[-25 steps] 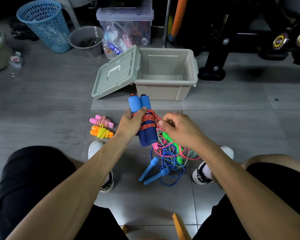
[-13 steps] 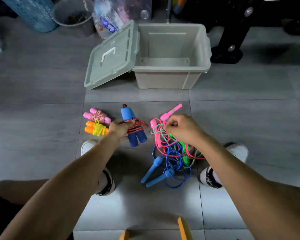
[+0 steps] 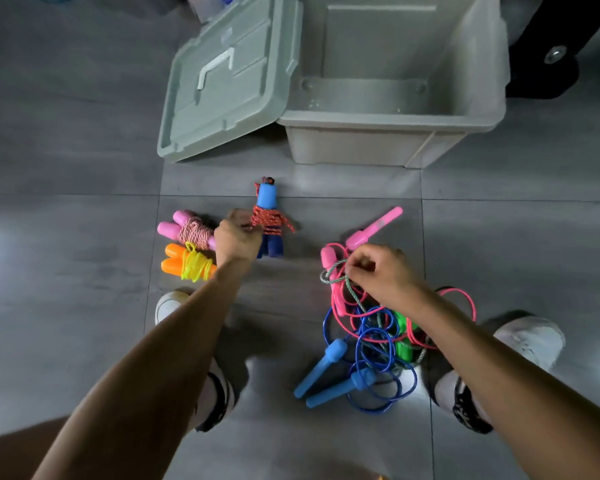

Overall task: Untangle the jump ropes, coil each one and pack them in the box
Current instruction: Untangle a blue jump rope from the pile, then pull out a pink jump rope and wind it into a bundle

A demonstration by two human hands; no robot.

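Jump ropes [image 3: 371, 327]: the tangled heap (pink, blue and green cords) lies on the floor at 5 o'clock from the open box [image 3: 392, 116]; three wound bundles lie at 7 o'clock from it, none packed. Right hand [image 3: 383, 275] pinches cord at the heap's top; left hand [image 3: 238, 239] has fingers curled at the red-wrapped blue bundle [image 3: 270, 220], grip or mere touch not resolvable. Judgement: cords light, limp and snag-prone, handles rigid, so take one handle and feed its cord out loop by loop.
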